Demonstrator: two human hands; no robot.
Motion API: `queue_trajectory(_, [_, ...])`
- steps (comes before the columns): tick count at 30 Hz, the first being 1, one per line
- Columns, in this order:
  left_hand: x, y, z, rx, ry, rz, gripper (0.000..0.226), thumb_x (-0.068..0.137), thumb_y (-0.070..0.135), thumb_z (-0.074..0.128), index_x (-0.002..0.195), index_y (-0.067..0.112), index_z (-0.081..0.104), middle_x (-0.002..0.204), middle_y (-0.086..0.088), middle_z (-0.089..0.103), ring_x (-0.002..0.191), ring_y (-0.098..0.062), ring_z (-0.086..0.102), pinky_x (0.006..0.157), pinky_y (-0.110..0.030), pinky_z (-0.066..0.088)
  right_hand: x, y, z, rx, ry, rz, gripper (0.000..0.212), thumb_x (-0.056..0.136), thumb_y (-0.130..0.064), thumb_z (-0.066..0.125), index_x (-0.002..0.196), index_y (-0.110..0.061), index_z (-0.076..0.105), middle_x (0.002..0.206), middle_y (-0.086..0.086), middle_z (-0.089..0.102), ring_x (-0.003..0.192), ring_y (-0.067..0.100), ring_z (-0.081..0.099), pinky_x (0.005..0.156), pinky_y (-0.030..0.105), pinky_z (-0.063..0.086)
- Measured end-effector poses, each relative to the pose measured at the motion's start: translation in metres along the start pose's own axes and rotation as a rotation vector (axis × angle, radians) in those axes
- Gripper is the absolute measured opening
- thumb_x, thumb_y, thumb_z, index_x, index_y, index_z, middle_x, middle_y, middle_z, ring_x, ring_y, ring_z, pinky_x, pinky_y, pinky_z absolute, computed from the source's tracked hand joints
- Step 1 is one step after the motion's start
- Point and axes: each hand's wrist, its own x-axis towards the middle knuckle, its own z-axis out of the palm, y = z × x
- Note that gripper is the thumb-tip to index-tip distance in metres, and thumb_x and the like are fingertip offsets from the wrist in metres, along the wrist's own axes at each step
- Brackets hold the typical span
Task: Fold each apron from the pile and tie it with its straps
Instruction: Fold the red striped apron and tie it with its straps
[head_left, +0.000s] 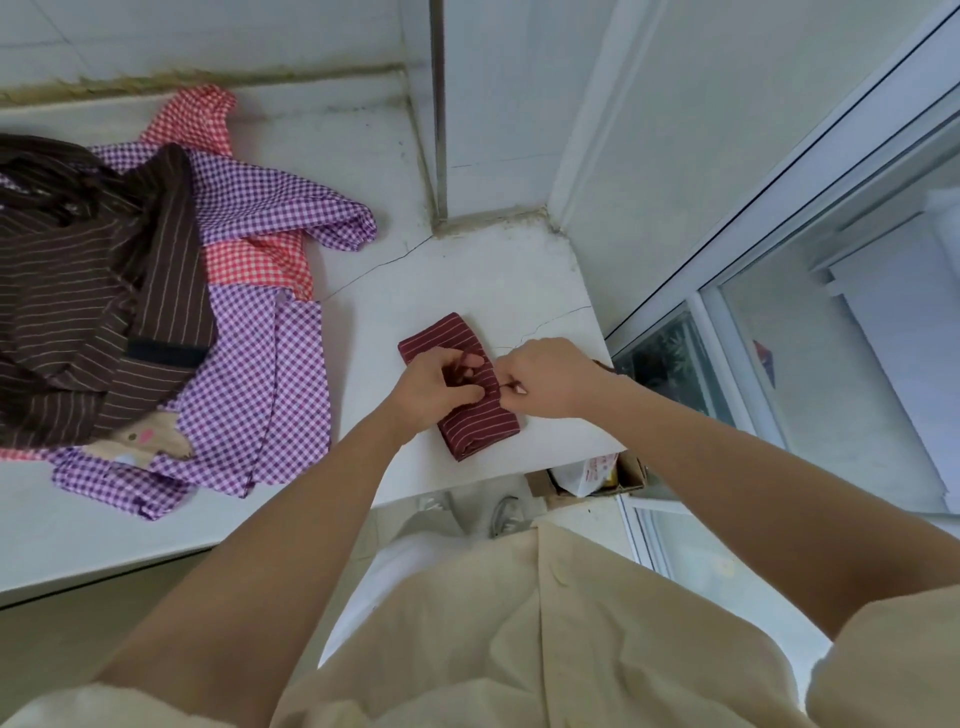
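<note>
A cracked white counter (363, 171) met a tiled corner beside a window (831, 364). The maroon striped apron (447, 332), folded small, lay near the counter's right edge; left hand (431, 389) and right hand (556, 379), fingers curled, pinched its strap (508, 385).

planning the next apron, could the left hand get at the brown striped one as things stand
Likely yes, once freed: the brown apron lies uncovered atop the pile on that side, but the left hand is busy gripping the maroon bundle.

Left hand (441, 387): bare forearm from 7 o'clock, fingers pinching apron strap (492, 380). Right hand (550, 376): forearm from 4 o'clock, pinching same strap.
</note>
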Motion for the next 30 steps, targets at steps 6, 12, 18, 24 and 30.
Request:
queue_trajectory(6, [-0.005, 0.002, 0.005, 0.045, 0.029, 0.096, 0.026, 0.069, 0.024, 0.080, 0.090, 0.015, 0.069, 0.089, -0.013, 0.068, 0.086, -0.030, 0.063, 0.088, -0.047, 0.050, 0.022, -0.021, -0.017, 0.345, 0.079, -0.074, 0.015, 0.091, -0.021, 0.056, 0.076, -0.020, 0.057, 0.072, -0.011, 0.051, 0.068, 0.010, 0.049, 0.064, 0.028, 0.037])
queue_trajectory(12, [0.002, -0.013, 0.011, -0.023, 0.207, 0.052, 0.010, 0.086, 0.017, 0.072, 0.086, 0.008, 0.069, 0.082, -0.016, 0.067, 0.077, -0.032, 0.059, 0.079, -0.049, 0.049, 0.032, -0.022, -0.010, 0.544, 0.076, -0.063, 0.014, 0.092, -0.018, 0.061, 0.086, -0.011, 0.072, 0.098, 0.003, 0.048, 0.085, 0.014, 0.051, 0.081, 0.026, 0.042])
queue_trajectory(18, [0.006, -0.018, 0.014, -0.093, 0.263, 0.059, 0.009, 0.088, 0.012, 0.070, 0.091, 0.019, 0.076, 0.094, -0.008, 0.074, 0.092, -0.027, 0.065, 0.091, -0.043, 0.051, 0.027, -0.008, -0.004, 0.847, 0.094, 0.055, 0.023, 0.091, 0.001, 0.047, 0.100, -0.013, 0.063, 0.097, 0.012, 0.061, 0.083, 0.018, 0.056, 0.078, 0.025, 0.050])
queue_trajectory(24, [0.007, -0.018, 0.014, -0.093, 0.250, 0.039, 0.011, 0.089, 0.008, 0.069, 0.093, 0.016, 0.075, 0.091, -0.001, 0.073, 0.086, -0.013, 0.063, 0.089, -0.030, 0.051, 0.033, 0.001, 0.001, 0.841, 0.085, 0.120, 0.022, 0.088, 0.001, 0.060, 0.107, -0.010, 0.065, 0.087, -0.007, 0.058, 0.072, 0.007, 0.053, 0.067, 0.010, 0.045])
queue_trajectory(30, [0.010, -0.022, 0.010, -0.174, 0.272, -0.001, 0.022, 0.091, 0.002, 0.063, 0.080, 0.019, 0.069, 0.087, 0.000, 0.069, 0.087, -0.015, 0.063, 0.090, -0.029, 0.051, 0.030, 0.012, -0.011, 1.519, 0.202, 0.349, 0.019, 0.091, 0.004, 0.045, 0.090, -0.009, 0.058, 0.064, 0.003, 0.049, 0.048, 0.010, 0.038, 0.056, 0.024, 0.043])
